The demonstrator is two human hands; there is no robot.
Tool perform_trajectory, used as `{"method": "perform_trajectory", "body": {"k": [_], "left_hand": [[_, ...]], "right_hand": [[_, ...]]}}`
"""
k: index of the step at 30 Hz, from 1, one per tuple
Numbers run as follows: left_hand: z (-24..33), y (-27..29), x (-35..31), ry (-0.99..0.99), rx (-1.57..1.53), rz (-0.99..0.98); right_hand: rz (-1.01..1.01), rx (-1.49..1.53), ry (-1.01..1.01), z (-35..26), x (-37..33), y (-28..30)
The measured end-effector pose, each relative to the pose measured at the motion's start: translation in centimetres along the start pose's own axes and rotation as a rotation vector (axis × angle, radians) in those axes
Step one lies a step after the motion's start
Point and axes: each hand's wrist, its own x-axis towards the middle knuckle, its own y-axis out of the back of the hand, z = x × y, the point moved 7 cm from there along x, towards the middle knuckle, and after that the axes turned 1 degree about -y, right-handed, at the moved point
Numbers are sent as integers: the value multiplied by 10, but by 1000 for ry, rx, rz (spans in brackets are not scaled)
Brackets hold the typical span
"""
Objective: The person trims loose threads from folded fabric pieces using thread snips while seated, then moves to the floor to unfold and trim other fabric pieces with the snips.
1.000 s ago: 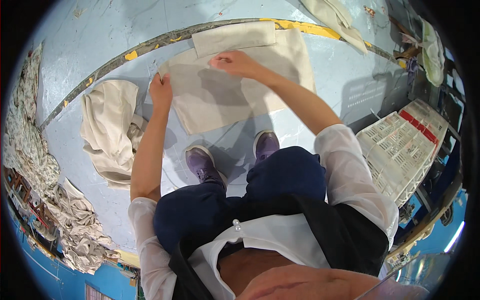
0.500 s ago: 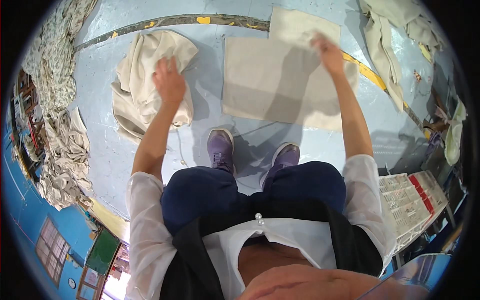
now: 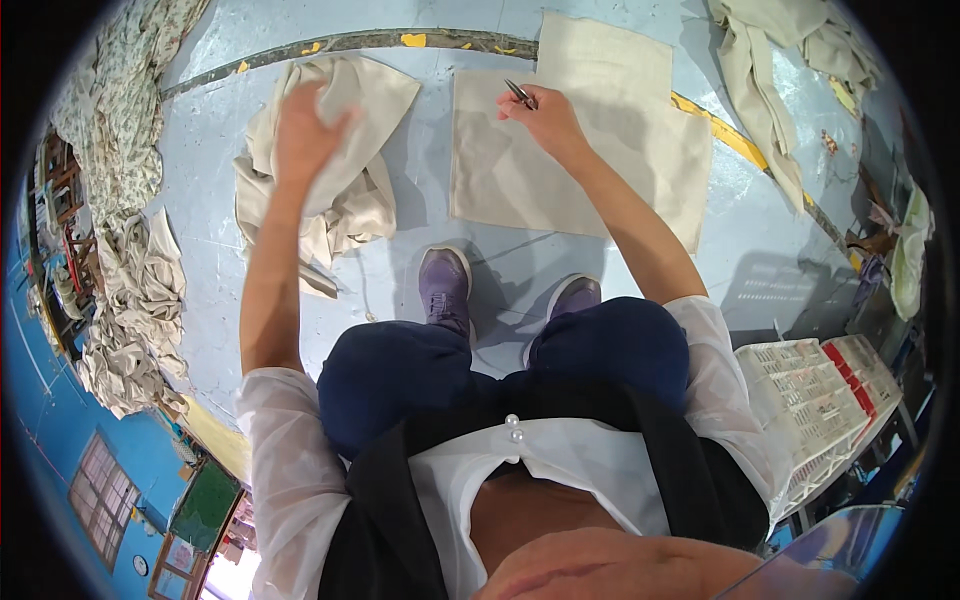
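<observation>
My left hand (image 3: 308, 135) is over a crumpled pile of cream cloth (image 3: 350, 205) on the floor, blurred by motion, with its thumb spread away from the fingers. Whether it touches the fabric is hard to see. My right hand (image 3: 545, 115) is closed around small dark metal thread snips (image 3: 521, 96), whose tips point up and left. Beneath that hand lie flat pieces of cream cloth (image 3: 500, 190), one of them (image 3: 605, 55) reaching farther back than the rest.
More cream cloth (image 3: 765, 110) trails across the floor at far right. Patterned fabric (image 3: 115, 130) and a rumpled beige heap (image 3: 130, 320) line the left side. White plastic crates (image 3: 790, 400) stand at lower right. My purple shoes (image 3: 445, 285) are just in front of the cloth.
My right hand has moved left across the flat cloth, and the snips now show. My left hand has lifted slightly up and left; the pile's top has unfolded toward the right.
</observation>
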Motion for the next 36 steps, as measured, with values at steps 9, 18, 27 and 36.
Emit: {"method": "perform_trajectory", "body": {"k": [9, 18, 27, 36], "left_hand": [[-109, -34, -75, 529, 68, -122], [11, 167, 24, 775, -1469, 615], [107, -28, -171, 439, -1014, -959], [77, -112, -18, 126, -267, -266]], "right_hand": [[109, -28, -56, -1, -11, 12], [-31, 310, -95, -77, 6, -15], [143, 661, -338, -5, -60, 113], [559, 2, -63, 32, -81, 150]]}}
